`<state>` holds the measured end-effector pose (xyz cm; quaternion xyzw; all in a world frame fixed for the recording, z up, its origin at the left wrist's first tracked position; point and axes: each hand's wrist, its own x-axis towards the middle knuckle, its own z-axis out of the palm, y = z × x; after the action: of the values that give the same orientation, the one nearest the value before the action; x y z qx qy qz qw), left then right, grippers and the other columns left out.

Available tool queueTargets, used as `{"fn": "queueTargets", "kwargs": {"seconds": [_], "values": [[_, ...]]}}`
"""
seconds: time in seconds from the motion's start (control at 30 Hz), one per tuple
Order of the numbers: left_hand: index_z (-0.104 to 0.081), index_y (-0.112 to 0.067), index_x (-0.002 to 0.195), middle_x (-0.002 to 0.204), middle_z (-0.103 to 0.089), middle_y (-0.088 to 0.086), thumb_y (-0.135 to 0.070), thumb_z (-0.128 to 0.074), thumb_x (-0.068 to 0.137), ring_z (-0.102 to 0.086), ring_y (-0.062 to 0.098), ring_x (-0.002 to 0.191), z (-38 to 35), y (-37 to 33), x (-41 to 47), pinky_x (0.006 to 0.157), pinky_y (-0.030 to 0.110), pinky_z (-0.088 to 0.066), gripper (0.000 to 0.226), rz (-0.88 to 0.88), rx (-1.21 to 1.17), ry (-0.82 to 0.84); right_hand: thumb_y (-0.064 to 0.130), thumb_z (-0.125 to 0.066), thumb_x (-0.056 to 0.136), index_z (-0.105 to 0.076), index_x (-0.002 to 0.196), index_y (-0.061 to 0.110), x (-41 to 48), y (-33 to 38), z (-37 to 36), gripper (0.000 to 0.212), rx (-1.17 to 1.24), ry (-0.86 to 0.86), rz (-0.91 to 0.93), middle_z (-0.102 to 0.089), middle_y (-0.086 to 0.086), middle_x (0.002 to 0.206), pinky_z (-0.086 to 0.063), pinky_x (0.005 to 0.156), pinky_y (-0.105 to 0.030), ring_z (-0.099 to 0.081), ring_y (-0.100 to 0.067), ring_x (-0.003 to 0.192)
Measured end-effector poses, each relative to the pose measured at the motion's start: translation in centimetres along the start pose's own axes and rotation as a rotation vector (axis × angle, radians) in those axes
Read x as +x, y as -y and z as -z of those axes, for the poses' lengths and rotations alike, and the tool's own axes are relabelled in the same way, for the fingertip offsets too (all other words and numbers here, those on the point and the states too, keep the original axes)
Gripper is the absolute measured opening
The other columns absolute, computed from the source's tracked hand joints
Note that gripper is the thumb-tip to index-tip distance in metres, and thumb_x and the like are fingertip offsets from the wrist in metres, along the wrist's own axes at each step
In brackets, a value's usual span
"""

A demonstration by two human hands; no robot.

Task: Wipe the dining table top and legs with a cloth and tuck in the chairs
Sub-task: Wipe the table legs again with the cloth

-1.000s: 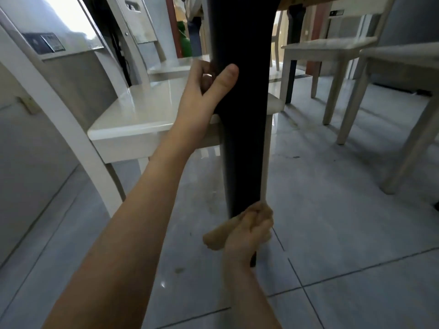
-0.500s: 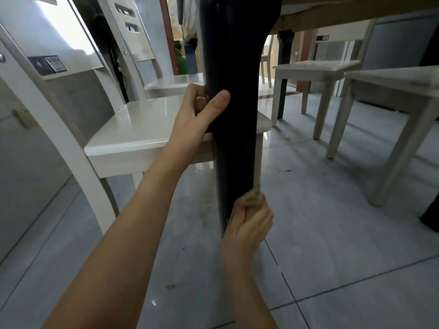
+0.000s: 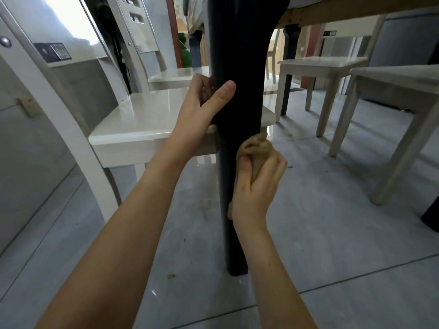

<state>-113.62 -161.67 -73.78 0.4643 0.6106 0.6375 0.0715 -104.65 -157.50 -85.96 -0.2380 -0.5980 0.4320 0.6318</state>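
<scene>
Fig. 1 | left hand (image 3: 204, 108) wrapped round dark bench leg (image 3: 237, 67), mid-height | right hand (image 3: 256, 184) bunching tan cloth (image 3: 257, 150) against leg's right face | likely risk: loose wad slipping from grip, far side left unwiped

This is a home dining room, seen from low near the floor. A dark bench leg (image 3: 237, 67) stands at centre under a wooden frame (image 3: 344, 10) at 1 o'clock. White dining chairs (image 3: 152, 119) surround it, at 10, 2 and 3 o'clock. Glossy grey floor tiles (image 3: 332, 222) spread toward 5 o'clock.
</scene>
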Motion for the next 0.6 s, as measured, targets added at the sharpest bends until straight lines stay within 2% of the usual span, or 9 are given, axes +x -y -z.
{"fn": "queueTargets", "kwargs": {"seconds": [0.1,0.2,0.3,0.37,0.43,0.5,0.6], "values": [[-0.044,-0.018,0.107,0.118,-0.062,0.011,-0.05,-0.057,0.08,-0.063,0.02,0.109,0.1,0.2,0.2,0.096,0.044,-0.052,0.044,0.019,0.011,0.004,0.024,-0.048,0.096,-0.052,0.111,0.004,-4.9,-5.1,1.2,0.025,0.018,0.015,-0.122,-0.047,-0.001,0.11,-0.047,0.084,-0.014,-0.054,-0.01,0.099],[-0.043,-0.017,0.114,0.121,-0.061,0.008,-0.055,-0.057,0.078,-0.062,0.02,0.112,0.1,0.1,0.2,0.098,0.043,-0.051,0.054,0.038,0.021,0.01,0.012,-0.045,0.1,-0.047,0.117,0.014,-10.0,-10.7,3.4,0.017,-0.06,0.086,-0.436,-0.051,-0.001,0.107,-0.049,0.091,-0.027,-0.054,-0.013,0.099],[-0.043,-0.018,0.112,0.121,-0.061,0.008,-0.054,-0.056,0.079,-0.061,0.02,0.112,0.1,-0.1,0.1,0.098,0.043,-0.051,0.051,0.046,0.038,0.01,0.009,-0.042,0.101,-0.043,0.106,0.03,-11.5,-12.7,5.0,0.022,-0.098,0.209,-0.597,-0.051,0.006,0.105,-0.046,0.085,-0.018,-0.055,-0.016,0.103],[-0.043,-0.018,0.111,0.122,-0.061,0.008,-0.053,-0.057,0.08,-0.061,0.021,0.113,0.1,-0.2,0.0,0.098,0.044,-0.051,0.049,0.047,0.028,0.01,0.007,-0.042,0.101,-0.044,0.1,0.03,-10.5,-11.0,5.0,0.023,-0.083,0.198,-0.576,-0.051,0.004,0.102,-0.047,0.085,-0.019,-0.055,-0.007,0.097],[-0.043,-0.018,0.111,0.123,-0.061,0.009,-0.054,-0.058,0.078,-0.061,0.021,0.113,0.1,-0.4,-0.2,0.098,0.044,-0.051,0.051,0.048,0.021,0.014,0.006,-0.043,0.1,-0.047,0.101,0.018,-8.5,-7.7,4.3,0.012,-0.016,0.166,-0.485,-0.05,0.006,0.097,-0.045,0.077,-0.012,-0.053,0.008,0.086],[-0.044,-0.018,0.109,0.12,-0.062,0.01,-0.051,-0.059,0.08,-0.062,0.02,0.111,0.1,-0.4,-0.1,0.097,0.044,-0.051,0.047,0.039,0.018,0.02,0.009,-0.046,0.099,-0.049,0.104,0.009,-5.8,-3.9,3.2,0.006,0.051,0.143,-0.348,-0.05,0.008,0.095,-0.042,0.071,-0.005,-0.053,0.011,0.082],[-0.046,-0.017,0.104,0.115,-0.062,0.016,-0.046,-0.06,0.082,-0.064,0.021,0.107,0.1,-0.1,-0.1,0.094,0.045,-0.052,0.039,0.012,-0.006,0.012,0.016,-0.053,0.097,-0.052,0.109,0.006,-1.8,-0.1,1.7,0.016,0.094,0.095,-0.173,-0.051,0.007,0.102,-0.041,0.072,-0.001,-0.054,0.009,0.092]]}}
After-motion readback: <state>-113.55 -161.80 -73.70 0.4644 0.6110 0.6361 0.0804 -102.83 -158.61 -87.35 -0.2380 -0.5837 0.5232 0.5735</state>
